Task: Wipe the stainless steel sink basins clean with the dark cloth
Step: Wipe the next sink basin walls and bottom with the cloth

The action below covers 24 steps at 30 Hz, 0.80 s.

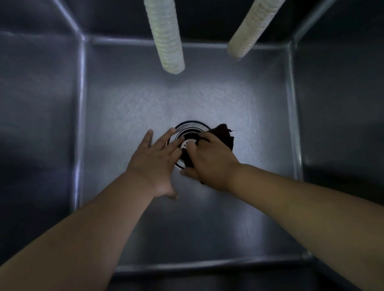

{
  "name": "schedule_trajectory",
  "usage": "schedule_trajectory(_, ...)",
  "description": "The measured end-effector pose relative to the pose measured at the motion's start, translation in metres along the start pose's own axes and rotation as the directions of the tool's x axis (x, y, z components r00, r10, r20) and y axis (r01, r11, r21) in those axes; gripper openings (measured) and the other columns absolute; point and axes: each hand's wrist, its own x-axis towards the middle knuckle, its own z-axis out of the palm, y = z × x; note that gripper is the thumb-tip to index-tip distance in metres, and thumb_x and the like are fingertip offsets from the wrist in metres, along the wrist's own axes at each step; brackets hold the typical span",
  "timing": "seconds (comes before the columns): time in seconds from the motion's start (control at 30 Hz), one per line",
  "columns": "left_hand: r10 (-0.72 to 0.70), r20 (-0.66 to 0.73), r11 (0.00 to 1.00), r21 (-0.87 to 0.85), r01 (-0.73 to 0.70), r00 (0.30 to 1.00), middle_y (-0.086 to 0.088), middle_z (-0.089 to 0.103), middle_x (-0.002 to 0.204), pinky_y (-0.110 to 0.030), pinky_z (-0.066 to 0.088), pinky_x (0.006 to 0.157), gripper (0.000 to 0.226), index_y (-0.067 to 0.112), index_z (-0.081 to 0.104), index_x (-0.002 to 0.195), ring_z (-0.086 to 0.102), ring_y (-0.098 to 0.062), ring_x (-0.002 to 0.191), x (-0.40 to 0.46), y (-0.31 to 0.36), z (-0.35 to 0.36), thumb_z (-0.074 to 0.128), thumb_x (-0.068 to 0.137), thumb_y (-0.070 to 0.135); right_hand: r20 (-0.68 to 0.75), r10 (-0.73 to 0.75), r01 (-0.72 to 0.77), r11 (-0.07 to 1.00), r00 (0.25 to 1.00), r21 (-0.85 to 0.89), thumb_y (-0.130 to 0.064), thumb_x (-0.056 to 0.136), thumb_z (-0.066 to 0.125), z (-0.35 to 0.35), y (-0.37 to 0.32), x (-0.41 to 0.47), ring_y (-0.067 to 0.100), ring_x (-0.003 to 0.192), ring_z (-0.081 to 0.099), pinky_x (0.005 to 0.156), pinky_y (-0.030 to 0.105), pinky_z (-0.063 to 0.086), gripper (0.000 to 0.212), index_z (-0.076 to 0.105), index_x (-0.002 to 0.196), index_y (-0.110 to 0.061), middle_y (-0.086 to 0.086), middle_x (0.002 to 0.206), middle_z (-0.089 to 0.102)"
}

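Forearms: two bare forearms reach from the bottom corners of the view down into the basin, meeting near its middle.
Left hand: laid flat with fingers straight and spread — the fingertips rest on the left part of the drain's metal ring, the thumb stretched out toward the near side on the basin floor.
Right hand: fingers curled down over the dark cloth, pressing it against the right side of the drain; thumb stuck out to the left, close to the left hand's edge.
Dark cloth: very dark, nearly black, bunched under the right hand; a ragged corner with a loose thread sticks out past the knuckles on the far right side, and a darker fold shows beneath the fingers over the drain opening.
Drain: round, with a shiny ringed rim and a small pale centre piece just visible between the two hands; half of it is covered by the hands and cloth.
Sink basin: deep, square-cornered stainless steel, brushed grey; the floor glares brightly around the drain while the walls fall into shadow.
Hoses: two pale ribbed hoses hang in from above at the far side — one nearly straight down, the other slanting from the upper right — both ending above the floor.
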Motion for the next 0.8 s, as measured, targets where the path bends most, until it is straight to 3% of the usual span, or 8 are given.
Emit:
schedule_trajectory(0.13,0.004,-0.026,1.0,-0.011,-0.004,1.0,0.006,-0.007,0.159,-0.046,-0.018,0.111,0.119,0.021,0.011,0.149,-0.023,-0.013,0.141,-0.001,-0.001,0.003,0.065,0.056,0.073,-0.036,0.233,-0.19,0.863,0.972,0.468,-0.019,0.083,0.065,0.0,0.009,-0.012,0.024,0.117,0.046,0.099,0.017,0.021,0.029,0.05,0.105,-0.008,0.01,0.105,0.062)
schedule_trajectory(0.2,0.009,-0.039,1.0,-0.006,-0.009,0.999,0.005,-0.009,0.159,-0.046,-0.015,0.112,0.121,0.019,0.008,0.15,-0.023,-0.015,0.142,-0.002,-0.002,0.004,0.064,0.057,0.073,-0.091,0.34,-0.223,0.774,0.936,0.593,-0.005,0.079,0.065,0.0,0.001,-0.026,0.026,0.117,0.048,0.1,0.024,0.031,0.034,0.055,0.112,-0.006,0.011,0.113,0.061)
schedule_trajectory(0.3,-0.033,-0.069,0.999,-0.025,0.032,0.997,0.0,-0.018,0.157,-0.045,-0.012,0.114,0.125,0.018,-0.006,0.15,-0.023,-0.018,0.142,-0.006,-0.001,0.01,0.063,0.061,0.072,-0.225,0.21,-0.107,0.912,0.951,0.396,-0.008,0.075,0.066,0.016,-0.011,-0.068,0.025,0.118,0.051,0.105,0.04,0.031,0.044,0.06,0.119,-0.009,0.01,0.123,0.061)
schedule_trajectory(0.37,-0.144,-0.084,0.988,-0.068,0.139,0.986,-0.005,-0.023,0.156,-0.045,-0.009,0.115,0.128,0.014,-0.015,0.148,-0.022,-0.021,0.142,-0.015,0.003,0.015,0.063,0.064,0.07,-0.162,0.015,0.008,0.99,0.987,0.14,-0.032,0.076,0.062,0.026,-0.015,-0.1,0.024,0.119,0.048,0.098,0.04,0.029,0.047,0.06,0.121,-0.017,0.008,0.131,0.056)
schedule_trajectory(0.43,-0.26,-0.091,0.963,-0.095,0.251,0.961,-0.009,-0.02,0.156,-0.048,-0.006,0.116,0.125,0.009,-0.015,0.147,-0.019,-0.024,0.143,-0.025,0.01,0.02,0.06,0.067,0.069,-0.083,-0.028,0.028,1.0,0.996,-0.005,-0.049,0.077,0.052,0.031,-0.009,-0.12,0.027,0.11,0.053,0.088,0.039,0.03,0.049,0.061,0.118,-0.023,0.008,0.128,0.058)
schedule_trajectory(0.53,-0.374,-0.068,0.92,-0.153,0.361,0.925,-0.013,-0.013,0.157,-0.053,0.001,0.115,0.122,0.005,-0.007,0.148,-0.012,-0.028,0.145,-0.041,0.017,0.03,0.06,0.068,0.068,-0.132,0.143,-0.151,0.988,0.981,-0.045,-0.047,0.079,0.047,0.03,0.01,-0.118,0.033,0.105,0.055,0.087,0.039,0.03,0.045,0.063,0.113,-0.023,0.011,0.124,0.059)
schedule_trajectory(0.63,-0.401,-0.003,0.894,-0.22,0.391,0.916,-0.013,-0.016,0.156,-0.055,0.0,0.113,0.13,0.008,-0.011,0.148,-0.013,-0.03,0.144,-0.049,0.016,0.039,0.066,0.061,0.068,-0.171,0.419,-0.417,0.908,0.892,0.046,-0.044,0.082,0.042,0.02,0.035,-0.082,0.031,0.121,0.036,0.097,0.044,0.027,0.048,0.057,0.121,-0.019,0.016,0.136,0.048)
schedule_trajectory(0.8,-0.401,0.027,0.884,-0.249,0.395,0.916,-0.013,-0.025,0.154,-0.057,-0.003,0.112,0.135,0.008,-0.018,0.146,-0.02,-0.031,0.142,-0.042,0.017,0.045,0.068,0.061,0.067,-0.182,0.559,-0.554,0.829,0.809,0.082,-0.046,0.092,0.035,-0.01,0.085,0.013,0.034,0.143,0.01,0.114,0.052,0.0,0.058,0.033,0.141,-0.015,0.019,0.154,0.017)
